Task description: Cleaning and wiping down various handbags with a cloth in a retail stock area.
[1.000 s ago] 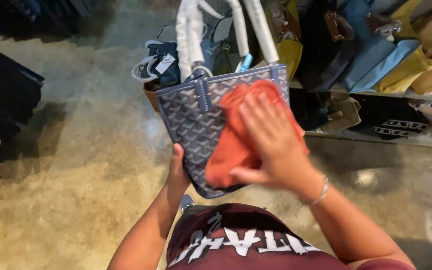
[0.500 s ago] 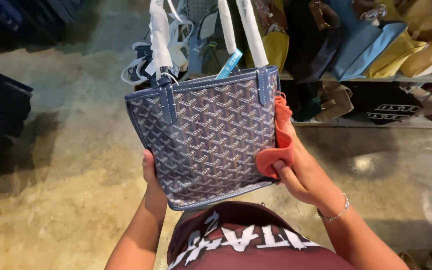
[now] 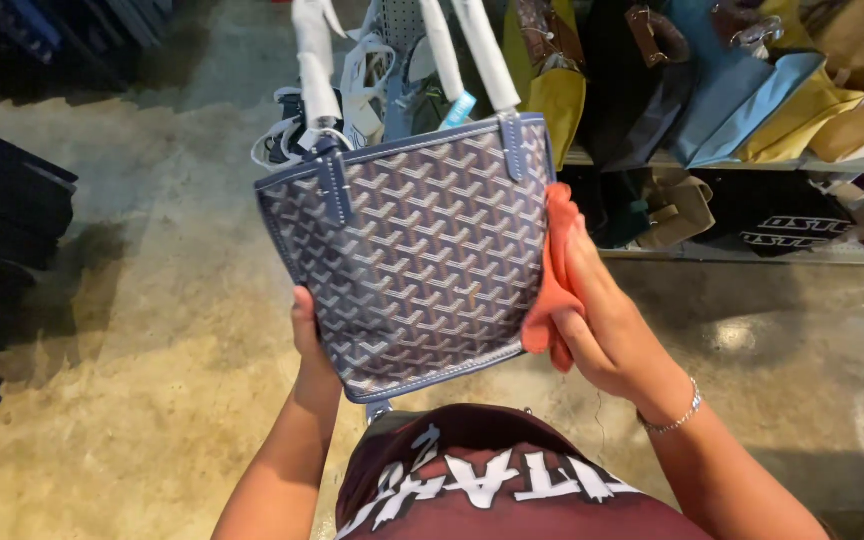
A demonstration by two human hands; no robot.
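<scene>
Left hand: the left hand reaches up from below and grips the lower left corner of the tote bag; the fingers are hidden behind the bag, so only the thumb side shows, closed on the edge
Right hand: the right hand is held flat and upright against the bag's right side, fingers together, pressing the orange cloth onto that side
Tote bag: held up at chest height in front of the person, upright, patterned face toward the camera, white handles rising out of view
Surroundings: a shelf of coloured bags stands behind, well apart; concrete floor below; dark items at the left edge
Obstruction: the bag hides the left fingers and most of the cloth
</scene>
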